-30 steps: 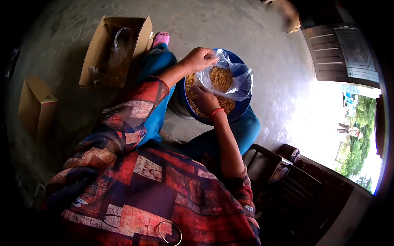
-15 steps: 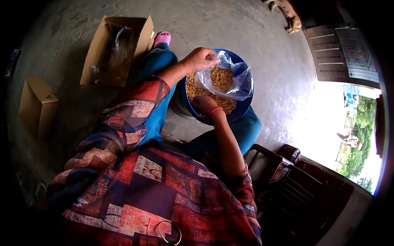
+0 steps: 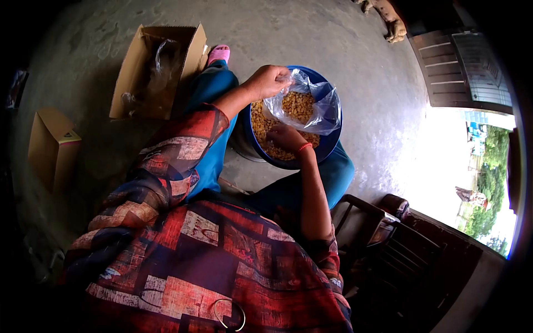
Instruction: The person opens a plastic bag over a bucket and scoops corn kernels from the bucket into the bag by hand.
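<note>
A blue round tub (image 3: 333,145) between my legs holds many small golden-brown pieces (image 3: 260,119), possibly raisins. A clear plastic bag (image 3: 327,114) lies open over the tub, with more of the pieces inside it. At the tub's far left rim, my left hand (image 3: 267,81) pinches the edge of this bag. My right hand (image 3: 286,137), with a red band at the wrist, is curled palm-down over the pieces beside the bag's near edge. Its fingertips are hidden, so what it holds does not show.
An open cardboard box (image 3: 127,83) with clear plastic inside stands left of my leg. Another cardboard box (image 3: 44,144) is farther left. A dark metal-framed piece of furniture (image 3: 400,244) stands at the lower right. An animal (image 3: 391,25) lies on the floor near the doorway.
My right hand has moved a little up and right through the tub, closer to the bag. My left hand keeps its hold on the bag's edge.
</note>
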A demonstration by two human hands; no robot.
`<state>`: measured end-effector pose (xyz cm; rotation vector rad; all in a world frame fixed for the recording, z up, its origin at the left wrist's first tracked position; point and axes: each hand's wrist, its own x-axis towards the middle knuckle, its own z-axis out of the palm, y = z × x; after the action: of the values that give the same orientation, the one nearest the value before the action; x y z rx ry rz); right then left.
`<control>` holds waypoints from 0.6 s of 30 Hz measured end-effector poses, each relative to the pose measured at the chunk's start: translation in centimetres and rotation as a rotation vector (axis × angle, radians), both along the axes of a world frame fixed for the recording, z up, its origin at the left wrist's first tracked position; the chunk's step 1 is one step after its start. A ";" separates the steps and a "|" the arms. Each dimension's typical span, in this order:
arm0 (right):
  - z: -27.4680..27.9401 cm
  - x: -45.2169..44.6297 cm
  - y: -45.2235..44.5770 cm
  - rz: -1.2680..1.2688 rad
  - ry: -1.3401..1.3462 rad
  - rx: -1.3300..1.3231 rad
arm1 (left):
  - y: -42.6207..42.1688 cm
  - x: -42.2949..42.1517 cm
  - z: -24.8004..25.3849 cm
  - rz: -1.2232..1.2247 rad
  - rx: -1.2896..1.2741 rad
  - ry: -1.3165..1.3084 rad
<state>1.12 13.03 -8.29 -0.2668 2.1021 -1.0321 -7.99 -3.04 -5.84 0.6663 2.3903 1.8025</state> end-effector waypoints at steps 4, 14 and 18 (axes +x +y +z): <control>1.0 0.3 -0.3 0.130 0.078 0.046 | -0.1 0.1 0.3 -0.001 -0.049 0.005; 2.6 0.0 -0.3 0.004 -0.082 0.007 | -0.7 1.7 2.9 -0.022 0.074 -0.271; 2.2 0.1 -0.3 0.123 0.009 -0.034 | -0.8 1.7 3.0 -0.027 0.064 -0.257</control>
<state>1.23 12.70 -6.10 -0.4129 2.0506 -0.9957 -6.25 -3.81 -2.85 0.4393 2.1563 1.8353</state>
